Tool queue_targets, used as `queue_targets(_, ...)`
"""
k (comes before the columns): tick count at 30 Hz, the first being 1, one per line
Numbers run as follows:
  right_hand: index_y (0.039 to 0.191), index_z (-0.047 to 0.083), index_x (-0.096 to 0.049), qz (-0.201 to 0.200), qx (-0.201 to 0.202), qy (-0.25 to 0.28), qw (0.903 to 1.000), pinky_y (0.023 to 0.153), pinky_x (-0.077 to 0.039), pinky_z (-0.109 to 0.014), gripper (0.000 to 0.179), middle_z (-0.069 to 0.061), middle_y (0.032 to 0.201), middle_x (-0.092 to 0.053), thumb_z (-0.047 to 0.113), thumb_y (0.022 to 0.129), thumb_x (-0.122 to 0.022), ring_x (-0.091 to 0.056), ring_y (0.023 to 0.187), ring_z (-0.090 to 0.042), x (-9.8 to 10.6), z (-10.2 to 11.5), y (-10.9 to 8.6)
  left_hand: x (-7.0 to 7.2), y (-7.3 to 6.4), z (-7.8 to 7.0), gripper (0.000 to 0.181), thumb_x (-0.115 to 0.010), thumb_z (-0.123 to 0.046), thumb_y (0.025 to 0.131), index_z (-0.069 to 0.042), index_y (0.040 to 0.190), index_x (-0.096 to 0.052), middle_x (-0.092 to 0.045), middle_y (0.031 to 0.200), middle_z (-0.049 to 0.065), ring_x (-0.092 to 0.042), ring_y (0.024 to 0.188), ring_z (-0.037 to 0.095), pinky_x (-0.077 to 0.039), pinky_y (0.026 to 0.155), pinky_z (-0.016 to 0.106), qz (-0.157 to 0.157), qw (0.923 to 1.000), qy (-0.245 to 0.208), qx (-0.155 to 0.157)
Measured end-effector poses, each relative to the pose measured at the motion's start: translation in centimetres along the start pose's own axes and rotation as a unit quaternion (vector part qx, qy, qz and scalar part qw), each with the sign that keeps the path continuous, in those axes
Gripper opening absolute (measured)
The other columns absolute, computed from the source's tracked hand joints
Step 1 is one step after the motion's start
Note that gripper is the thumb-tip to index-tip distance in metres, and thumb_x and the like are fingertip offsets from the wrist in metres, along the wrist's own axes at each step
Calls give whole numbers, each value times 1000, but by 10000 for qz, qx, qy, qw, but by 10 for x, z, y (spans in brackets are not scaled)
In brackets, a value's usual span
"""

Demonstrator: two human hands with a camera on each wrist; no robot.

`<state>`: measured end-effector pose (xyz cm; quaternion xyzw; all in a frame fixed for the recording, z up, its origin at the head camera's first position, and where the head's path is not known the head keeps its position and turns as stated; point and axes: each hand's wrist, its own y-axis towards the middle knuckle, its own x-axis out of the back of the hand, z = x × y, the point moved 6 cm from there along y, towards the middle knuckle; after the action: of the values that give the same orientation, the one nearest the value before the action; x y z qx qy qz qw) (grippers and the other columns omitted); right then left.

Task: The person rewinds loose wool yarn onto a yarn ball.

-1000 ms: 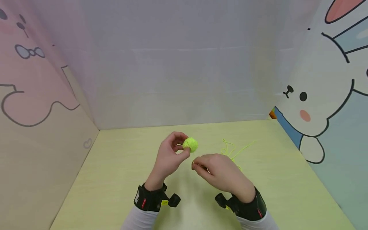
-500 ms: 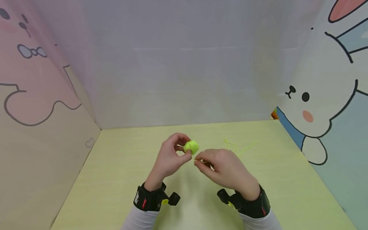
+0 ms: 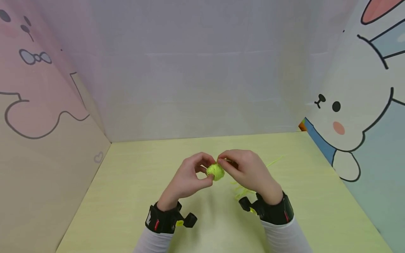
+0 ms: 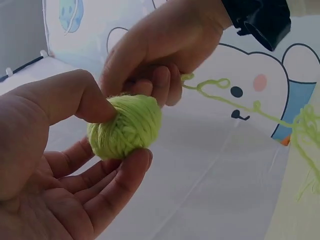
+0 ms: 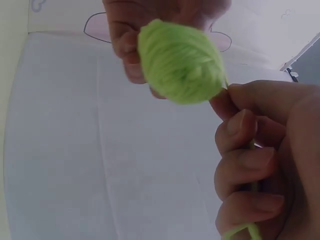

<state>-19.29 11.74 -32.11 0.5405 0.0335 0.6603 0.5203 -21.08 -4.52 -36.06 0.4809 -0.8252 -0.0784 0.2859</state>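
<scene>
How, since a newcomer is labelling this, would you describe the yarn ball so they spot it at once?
Over the pale yellow table, find the left hand, beside the right hand. It holds the yarn ball: bright yellow-green and compactly wound, unlike the loose strands of the same colour.

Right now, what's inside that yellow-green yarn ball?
Only the outer wraps of the yarn ball show. They cover its core, so what is inside cannot be seen. The left hand, gripping it, hides part of the outside too.
</scene>
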Motion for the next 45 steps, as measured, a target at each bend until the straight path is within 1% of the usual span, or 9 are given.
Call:
queue_targets(5,100,18,-73,183,-276,143,9993,51,-43,-28,11,13,77,-61,21,98,-63,-44,56,-5,-9,-13,4,6,1,-5,37,-68,9,82,-7,115,-60,-62,107,7,-61,94,22,-57,78,29,-34,9961,-872,119)
queue_targets(8,103,18,-73,392,-449,131,9981,54,-44,-27,12,12,78,-62,21,99,-61,-44,57,-6,-18,-17,3,9,1,-7,41,-64,11,84,0,123,-57,-60,113,15,-60,96,25,-56,76,24,-150,9864,-1628,135)
queue_targets(11,96,20,-70,634,-590,82,9962,54,-40,-26,12,12,71,-56,21,100,-59,-41,56,-6,-26,-19,0,14,3,-6,46,-61,10,86,4,131,-54,-58,121,19,-59,96,25,-54,74,19,-436,9767,-2098,146)
queue_targets(15,95,22,-69,977,-738,151,9924,54,-41,-26,14,15,71,-56,25,101,-58,-42,56,-6,-35,-16,-4,19,3,0,44,-59,9,88,7,132,-55,-55,126,21,-59,100,25,-54,78,19,-999,9693,-2232,255)
queue_targets(19,98,22,-71,1203,-771,110,9897,58,-49,-27,16,16,80,-64,26,102,-56,-50,61,-4,-41,-10,-7,22,2,9,38,-61,7,89,7,127,-56,-56,122,22,-60,106,29,-57,84,28,-1579,9604,-2233,538)
queue_targets(26,93,21,-70,1362,-594,-328,9883,54,-45,-24,17,17,66,-53,22,101,-55,-46,55,-4,-46,1,-9,22,0,17,33,-66,3,89,6,121,-58,-60,111,20,-64,92,29,-59,73,26,-2193,9482,-2179,727)
queue_targets(31,88,22,-68,1158,-222,-520,9917,52,-43,-23,15,17,65,-50,19,97,-57,-45,55,-2,-42,11,-9,20,-1,19,31,-69,0,88,2,118,-61,-63,106,19,-64,82,26,-57,68,24,-2267,9546,-1798,714)
queue_targets(38,86,20,-69,221,187,-832,9961,48,-39,-22,12,15,69,-52,15,91,-60,-41,55,-2,-18,17,-6,22,-5,21,29,-68,-1,87,-3,116,-65,-65,103,15,-61,77,25,-56,65,21,-2143,9673,-1068,832)
queue_targets(45,92,15,-71,-282,505,-869,9945,46,-43,-23,7,10,74,-60,13,89,-64,-46,58,-4,-3,15,-3,16,-6,19,28,-69,-4,85,-10,112,-69,-68,99,8,-60,77,23,-54,64,21,-1444,9833,-599,931)
